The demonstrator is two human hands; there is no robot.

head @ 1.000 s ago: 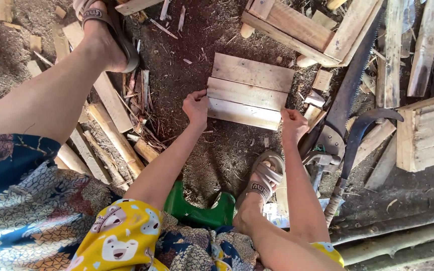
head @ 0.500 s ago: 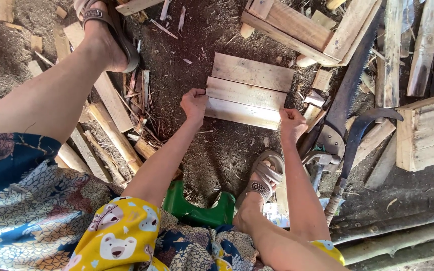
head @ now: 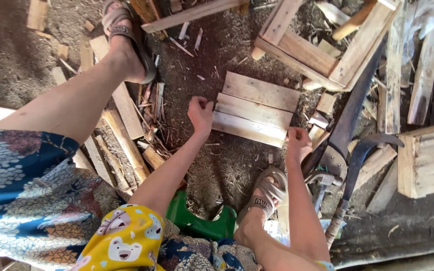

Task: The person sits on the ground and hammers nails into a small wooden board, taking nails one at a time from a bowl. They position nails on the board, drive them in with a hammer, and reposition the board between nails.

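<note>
Pale tan wooden slats [head: 254, 109], grain slightly greyed. Dark brown earth floor [head: 227, 50], flecked with light chips. Skirt [head: 26, 190]: blue and white, scale and floral print. Sleeve [head: 121, 241]: mustard yellow with white bear faces. Stool [head: 202, 226]: bright green. Sandals [head: 267, 193]: grey-beige straps. Saw blade [head: 350, 118]: dark grey.

A hammer [head: 322, 183], a curved blade [head: 360, 155] and a green stool [head: 202, 226].

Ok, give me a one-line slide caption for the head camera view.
Seated person's left hand and right hand grip opposite ends of three side-by-side wooden boards on sawdust-strewn ground.
</note>
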